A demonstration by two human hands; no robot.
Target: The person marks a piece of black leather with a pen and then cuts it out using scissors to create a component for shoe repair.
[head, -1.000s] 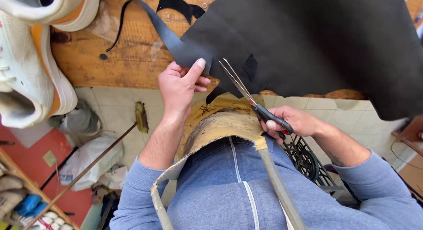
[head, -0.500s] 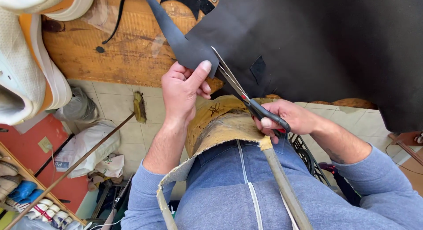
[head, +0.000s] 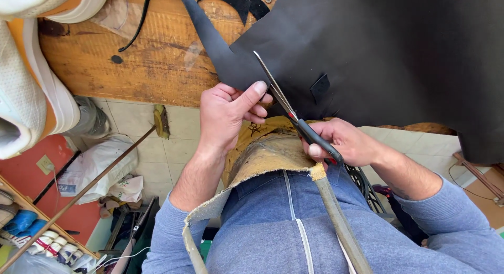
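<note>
Left hand (head: 226,114) fingers pinch the large black leather sheet (head: 378,53) taut; right hand (head: 346,142) fingers grip black-handled steel scissors (head: 294,114) cutting its edge.

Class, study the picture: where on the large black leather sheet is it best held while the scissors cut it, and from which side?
Probably the near edge of the large black leather sheet, just left of the black-handled steel scissors, approached from below. The left hand already pinches the overhanging narrow tongue there; the right hand works the handles.
</note>
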